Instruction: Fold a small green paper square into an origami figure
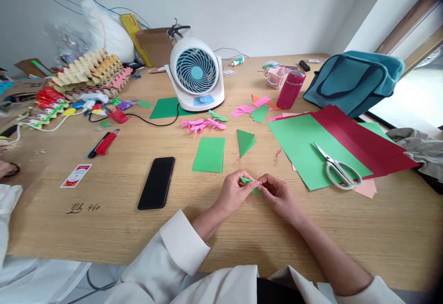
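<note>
A small folded piece of green paper (246, 181) is pinched between my two hands, low over the table. My left hand (235, 188) grips its left side, with thumb and fingers closed. On its right side my right hand (277, 196) has its fingertips pressed together at the paper's edge, meeting the left thumb. Much of the paper is hidden by the fingers. Just beyond my hands lies a folded green paper triangle (245, 142), and left of it a stack of green paper rectangles (208, 155). Pink folded paper figures (197, 125) lie farther back.
White-handled scissors (341, 172) rest on large green sheets (304, 152) and red sheets (367, 142) at right. A black phone (156, 183) and red utility knife (105, 143) lie left. Behind stand a fan (196, 75), pink bottle (291, 89) and teal bag (353, 80). Another person's hand (7, 169) shows far left.
</note>
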Demonstrator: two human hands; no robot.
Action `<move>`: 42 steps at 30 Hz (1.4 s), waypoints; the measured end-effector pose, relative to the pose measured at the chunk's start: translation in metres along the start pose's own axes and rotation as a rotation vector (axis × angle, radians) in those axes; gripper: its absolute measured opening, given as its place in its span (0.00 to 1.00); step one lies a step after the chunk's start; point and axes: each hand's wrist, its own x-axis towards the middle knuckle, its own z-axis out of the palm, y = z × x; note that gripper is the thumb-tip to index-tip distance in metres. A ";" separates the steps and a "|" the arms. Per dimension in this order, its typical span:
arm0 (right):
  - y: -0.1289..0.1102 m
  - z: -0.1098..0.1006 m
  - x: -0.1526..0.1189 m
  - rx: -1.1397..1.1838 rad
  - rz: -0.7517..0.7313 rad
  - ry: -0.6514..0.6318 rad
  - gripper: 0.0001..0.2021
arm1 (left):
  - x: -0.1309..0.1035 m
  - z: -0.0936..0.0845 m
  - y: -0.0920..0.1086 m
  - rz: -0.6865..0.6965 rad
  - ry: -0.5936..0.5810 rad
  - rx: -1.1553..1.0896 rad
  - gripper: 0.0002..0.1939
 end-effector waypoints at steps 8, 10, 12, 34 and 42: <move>-0.001 -0.001 -0.002 -0.016 0.006 -0.018 0.18 | 0.002 0.000 -0.002 -0.017 -0.069 0.001 0.16; 0.000 -0.001 -0.002 -0.013 0.014 -0.029 0.18 | 0.004 -0.001 -0.005 -0.011 -0.079 0.005 0.15; 0.003 -0.001 -0.002 -0.006 0.021 -0.033 0.18 | 0.005 -0.001 -0.007 -0.006 -0.086 0.007 0.14; 0.000 -0.008 -0.001 -0.130 0.005 -0.015 0.12 | 0.009 -0.015 -0.002 0.006 -0.160 0.048 0.12; -0.012 -0.010 -0.001 -0.148 0.001 -0.015 0.13 | 0.012 -0.017 -0.003 0.055 -0.165 0.071 0.09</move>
